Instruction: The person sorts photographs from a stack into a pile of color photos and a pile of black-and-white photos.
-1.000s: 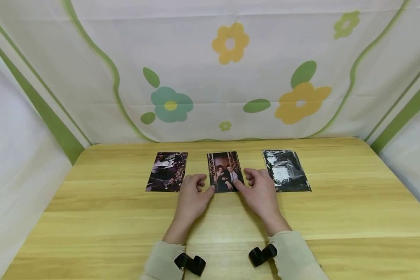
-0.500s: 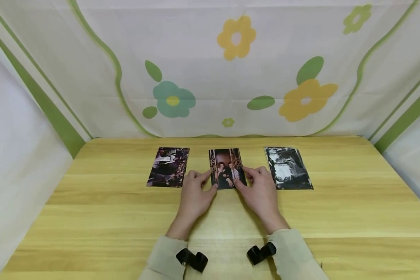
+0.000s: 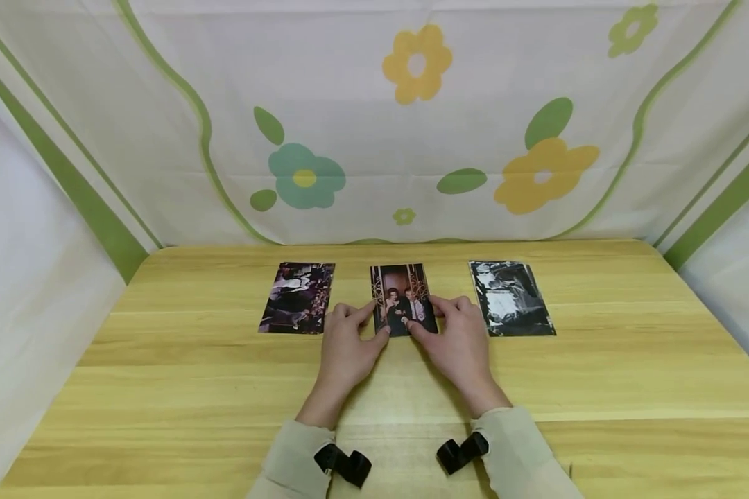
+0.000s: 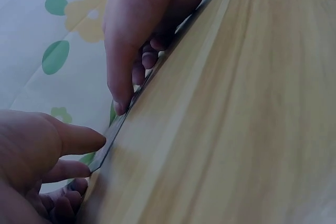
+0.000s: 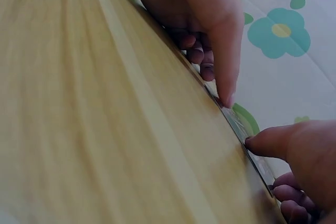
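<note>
A colour photo (image 3: 397, 281) of two people in dark clothes lies flat on the wooden table (image 3: 399, 416), between both hands. My left hand (image 3: 345, 350) grips its left side, thumb on the lower left corner and index fingertip at the left edge. On the other side my right hand (image 3: 458, 346) has its thumb on the lower right part of the picture and its index finger along the right edge. Seen low in the right wrist view, the photo (image 5: 261, 167) is a thin sheet between the fingertips, and the other fingers curl beneath the palms.
To the left lies a dark colour photo (image 3: 296, 298), turned sideways. A black-and-white photo (image 3: 513, 301) lies at the right, with another sheet's edge showing under it. Behind the table hangs a white flowered cloth (image 3: 362, 125).
Both index fingers have come in from beside the photo to its side edges. The right thumb has slid slightly left across the picture. The outer photos lie as before.
</note>
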`<state>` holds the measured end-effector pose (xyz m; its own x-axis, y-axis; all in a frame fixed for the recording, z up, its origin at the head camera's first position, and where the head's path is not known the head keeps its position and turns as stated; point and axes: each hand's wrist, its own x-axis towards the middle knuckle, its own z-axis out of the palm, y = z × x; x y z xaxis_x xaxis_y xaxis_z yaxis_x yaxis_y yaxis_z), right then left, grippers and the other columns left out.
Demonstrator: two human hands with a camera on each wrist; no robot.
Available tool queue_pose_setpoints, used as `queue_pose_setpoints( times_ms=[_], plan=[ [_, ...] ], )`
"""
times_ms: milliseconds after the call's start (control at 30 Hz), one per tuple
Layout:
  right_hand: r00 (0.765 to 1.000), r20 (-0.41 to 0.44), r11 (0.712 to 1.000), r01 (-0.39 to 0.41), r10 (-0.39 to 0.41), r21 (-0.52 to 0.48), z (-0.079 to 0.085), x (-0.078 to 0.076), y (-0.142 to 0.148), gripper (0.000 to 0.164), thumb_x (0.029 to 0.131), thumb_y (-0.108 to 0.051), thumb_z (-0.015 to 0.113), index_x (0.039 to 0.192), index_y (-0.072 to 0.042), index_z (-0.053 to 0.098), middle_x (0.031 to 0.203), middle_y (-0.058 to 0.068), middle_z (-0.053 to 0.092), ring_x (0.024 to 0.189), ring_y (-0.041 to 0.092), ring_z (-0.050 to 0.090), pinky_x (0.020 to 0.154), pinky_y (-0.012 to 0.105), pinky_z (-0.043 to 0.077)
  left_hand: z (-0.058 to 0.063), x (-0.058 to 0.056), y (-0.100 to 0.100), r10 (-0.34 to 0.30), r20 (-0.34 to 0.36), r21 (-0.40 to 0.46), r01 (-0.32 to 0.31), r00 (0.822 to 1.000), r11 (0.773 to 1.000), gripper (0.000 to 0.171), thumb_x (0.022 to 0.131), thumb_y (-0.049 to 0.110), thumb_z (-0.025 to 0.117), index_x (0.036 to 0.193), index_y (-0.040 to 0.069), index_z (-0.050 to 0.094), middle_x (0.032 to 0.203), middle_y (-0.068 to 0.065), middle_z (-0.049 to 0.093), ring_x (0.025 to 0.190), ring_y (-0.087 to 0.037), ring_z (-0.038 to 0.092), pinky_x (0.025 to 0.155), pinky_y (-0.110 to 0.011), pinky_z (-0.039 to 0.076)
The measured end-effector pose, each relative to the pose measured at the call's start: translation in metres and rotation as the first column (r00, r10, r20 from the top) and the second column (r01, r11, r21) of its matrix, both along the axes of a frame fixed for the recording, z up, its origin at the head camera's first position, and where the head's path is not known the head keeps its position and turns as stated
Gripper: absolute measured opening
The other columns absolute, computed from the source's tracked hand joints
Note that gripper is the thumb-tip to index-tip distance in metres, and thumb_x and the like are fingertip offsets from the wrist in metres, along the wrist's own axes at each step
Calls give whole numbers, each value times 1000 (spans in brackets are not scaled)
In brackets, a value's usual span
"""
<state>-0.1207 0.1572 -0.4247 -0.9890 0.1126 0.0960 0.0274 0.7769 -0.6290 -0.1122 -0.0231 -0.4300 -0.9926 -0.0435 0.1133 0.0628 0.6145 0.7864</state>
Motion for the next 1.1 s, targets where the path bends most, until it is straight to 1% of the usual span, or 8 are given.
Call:
queue_pose_setpoints(
  times_ms=[133,200,367,533,633,767,867,1100],
  plan=[
    [1000,6,1000,0,0,-2,-1,0,-1,72,89,-41,87,147,-6,65,119,13,64,109,31,55,91,44,44,0,0,3,12,-6,-9,-12,1000,1000,51,93,20,83,141,7,71,101,-11,56,94,-24,42,80,-35,35],
    [1000,7,1000,1,-1,-5,-1,1,-2,71,88,-40,87,147,-7,65,119,12,65,109,31,55,91,43,44,1,0,4,24,-15,-16,-24,1000,1000,54,91,20,84,141,5,71,102,-11,58,95,-24,44,80,-35,36],
    [1000,21,1000,18,-18,-10,1,3,-4,73,88,-40,87,148,-5,64,121,13,65,113,32,55,93,45,45,1,1,8,69,-2,-23,-69,998,997,63,86,20,87,142,-1,67,102,-9,58,98,-24,45,83,-36,39],
    [999,35,1000,26,-26,-7,1,2,-6,76,88,-42,87,149,-5,63,122,14,65,117,32,53,94,46,45,2,-1,15,122,0,-14,-122,993,992,59,84,16,88,137,-3,69,100,-12,62,97,-26,45,83,-37,39],
    [999,32,1000,27,-27,-10,0,2,-6,76,87,-42,87,149,-5,63,122,13,67,115,31,53,93,45,45,4,-2,20,165,-8,7,-165,986,986,55,83,12,87,133,-3,72,100,-14,64,96,-28,47,83,-38,39],
    [999,24,1000,25,-25,-17,0,2,-6,75,87,-41,88,148,-5,63,121,12,67,114,31,53,93,44,45,4,-4,23,207,-8,52,-207,978,977,52,81,8,87,129,-3,74,96,-12,65,97,-28,48,83,-38,40],
    [1000,15,1000,25,-24,-19,0,2,-6,75,87,-39,88,148,-4,64,119,12,67,114,31,53,94,45,45,4,-4,23,218,-2,84,-217,976,973,50,81,7,87,128,-3,75,96,-12,65,97,-27,48,85,-38,40],
    [999,10,999,31,-31,-28,1,2,-7,72,87,-37,88,146,-5,65,118,11,67,113,30,53,93,44,45,4,-5,23,236,31,149,-238,971,960,41,88,11,82,128,0,75,99,-12,67,100,-28,48,87,-40,39]
  ],
)
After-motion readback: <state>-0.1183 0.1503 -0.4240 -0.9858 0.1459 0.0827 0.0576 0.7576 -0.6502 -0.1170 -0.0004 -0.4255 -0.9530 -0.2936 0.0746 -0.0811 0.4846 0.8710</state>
